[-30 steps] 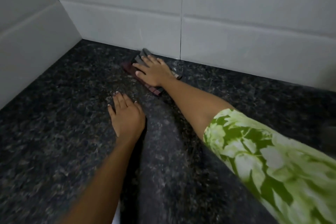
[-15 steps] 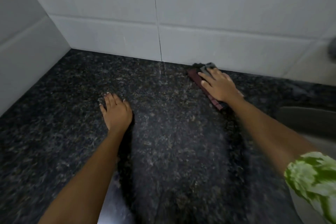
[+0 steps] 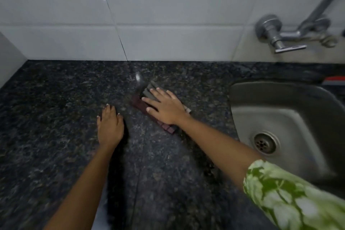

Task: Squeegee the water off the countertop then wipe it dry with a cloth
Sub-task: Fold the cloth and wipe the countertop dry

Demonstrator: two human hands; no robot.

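Cloth stage judged in progress. A folded cloth (image 3: 149, 99), dark red and grey check, is pressed flat on the countertop (image 3: 56, 117) by the right hand (image 3: 166, 108). Fingers are straight and spread over the cloth, palm down, nothing curled round it. The cloth lies left of the sink (image 3: 280, 127), well apart from its rim and nearer the viewer than the tiled wall (image 3: 168, 15).

The left hand (image 3: 110, 127) rests flat on the bare stone, left of the cloth and farther from the sink. Fingers appear relaxed and extended, nothing held; read as a brace.

No squeegee is identified with certainty. A red-and-dark strip (image 3: 334, 80) is seen at the far rim of the sink; cut off by the frame edge, cannot be told what it is. Squeegee step is therefore judged done, or at least set aside.

Surface state: a small bright glint (image 3: 138, 76) is seen just beyond the cloth, toward the wall, possibly residual water or a reflection. A duller lane runs from the cloth area toward the viewer, possibly film or a wiped track; not resolvable given the blur. No standing pools are made out.

Remaining, as judged: the strip along the wall, the area left of the left hand, the margin beside the sink. A wall tap (image 3: 280, 39) is mounted above the sink; no water is seen running.
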